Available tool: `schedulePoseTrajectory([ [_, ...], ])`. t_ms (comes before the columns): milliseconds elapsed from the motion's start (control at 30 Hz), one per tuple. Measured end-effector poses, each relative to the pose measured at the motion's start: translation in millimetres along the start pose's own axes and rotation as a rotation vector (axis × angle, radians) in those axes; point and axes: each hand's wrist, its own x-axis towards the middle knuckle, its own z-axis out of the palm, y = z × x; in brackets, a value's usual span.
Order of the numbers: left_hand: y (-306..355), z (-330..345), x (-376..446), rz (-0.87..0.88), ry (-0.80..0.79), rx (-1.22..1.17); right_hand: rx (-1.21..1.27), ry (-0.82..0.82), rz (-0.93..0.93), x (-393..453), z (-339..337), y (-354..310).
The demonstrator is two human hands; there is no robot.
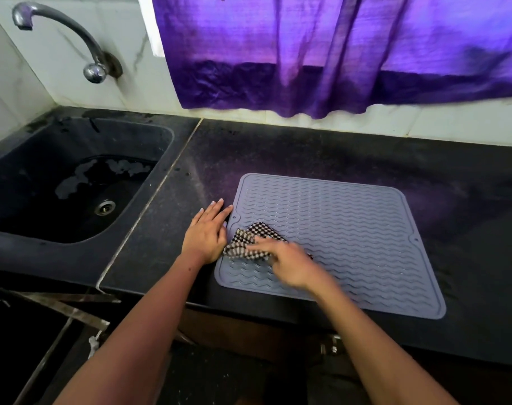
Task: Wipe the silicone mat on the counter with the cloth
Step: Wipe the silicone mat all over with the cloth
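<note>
A grey silicone mat point(351, 229) with wavy ridges lies flat on the black counter point(307, 153). A crumpled black-and-white checked cloth point(250, 239) sits on the mat's left part. My right hand point(287, 264) lies on the cloth with fingers stretched out over it, blurred by motion. My left hand point(208, 232) rests flat on the counter, fingers straight, right against the mat's left edge; its thumb touches the mat's edge beside the cloth.
A black sink point(58, 182) with a wet bottom and a drain is set into the counter at the left, under a metal tap point(73, 36). A purple curtain point(336, 54) hangs over the back wall. The counter's front edge runs just below the mat.
</note>
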Motion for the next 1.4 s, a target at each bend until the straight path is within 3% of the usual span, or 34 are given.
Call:
schedulePoseTrajectory([
  [33,0,0,0,-0.001,-0.002,-0.005,0.135,-0.003,0.016,1,-10,1],
  [100,-1,0,0,-0.002,-0.005,-0.007,0.268,0.157,0.041,0,-27,0],
  [167,-2,1,0,0.001,-0.004,-0.003,0.088,0.304,0.067,-9,-26,-4],
  [233,-3,1,1,-0.001,-0.001,0.005,-0.187,0.351,0.053,-23,-9,-11],
  [333,-3,3,1,-0.005,0.005,0.014,-0.314,0.280,0.007,-35,25,-6],
  [667,0,2,0,-0.004,-0.002,0.015,-0.214,0.245,-0.063,-36,29,13],
  [733,2,0,0,-0.020,-0.012,0.022,-0.100,0.191,-0.024,-33,21,14],
  [800,5,-1,-1,-0.031,-0.010,0.018,0.177,0.164,0.035,-31,6,16],
  [900,8,-1,-5,-0.067,0.002,0.016,0.381,0.401,0.119,-32,-19,18],
  [1000,9,0,-6,-0.091,0.011,0.009,0.047,0.636,0.148,-41,-21,18],
  [1067,9,1,-6,-0.091,0.016,0.012,-0.163,0.600,0.154,-48,-6,21],
  [1167,8,1,-5,-0.085,0.024,0.009,-0.260,0.460,0.140,-55,27,36],
  [1400,9,1,-6,-0.090,0.035,0.002,-0.111,0.412,0.075,-54,23,50],
])
